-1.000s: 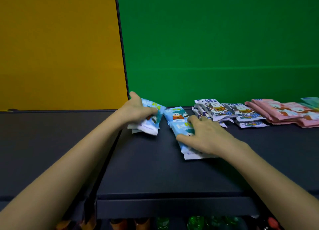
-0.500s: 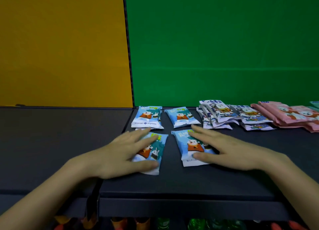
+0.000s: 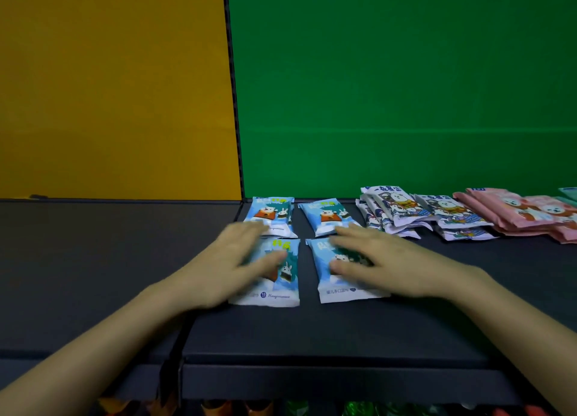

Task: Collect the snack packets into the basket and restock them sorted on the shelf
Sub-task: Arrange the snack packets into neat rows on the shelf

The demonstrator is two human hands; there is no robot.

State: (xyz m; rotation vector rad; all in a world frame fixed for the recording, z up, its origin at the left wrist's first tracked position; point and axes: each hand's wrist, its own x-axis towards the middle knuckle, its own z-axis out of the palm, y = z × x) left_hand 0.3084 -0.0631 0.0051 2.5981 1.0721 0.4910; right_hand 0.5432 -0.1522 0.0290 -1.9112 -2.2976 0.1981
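Note:
Several light-blue snack packets lie in a two-by-two block on the black shelf (image 3: pixel 343 331). My left hand (image 3: pixel 231 266) rests flat, fingers spread, on the front-left blue packet (image 3: pixel 281 275). My right hand (image 3: pixel 384 259) lies flat on the front-right blue packet (image 3: pixel 331 278). Behind them sit the back-left blue packet (image 3: pixel 271 212) and the back-right blue packet (image 3: pixel 324 216). Neither hand grips anything. No basket is in view.
To the right are a stack of white-and-navy packets (image 3: pixel 396 209), another white-and-navy stack (image 3: pixel 452 219) and pink packets (image 3: pixel 524 212). A green packet (image 3: pixel 568 194) peeks in at the right edge. Yellow and green panels back the shelf. Bottles show below the shelf front.
One second ago my left hand held a blue packet at the back. Now that packet lies flat, the blue packets form a block, and both hands have slid slightly forward over the front pair.

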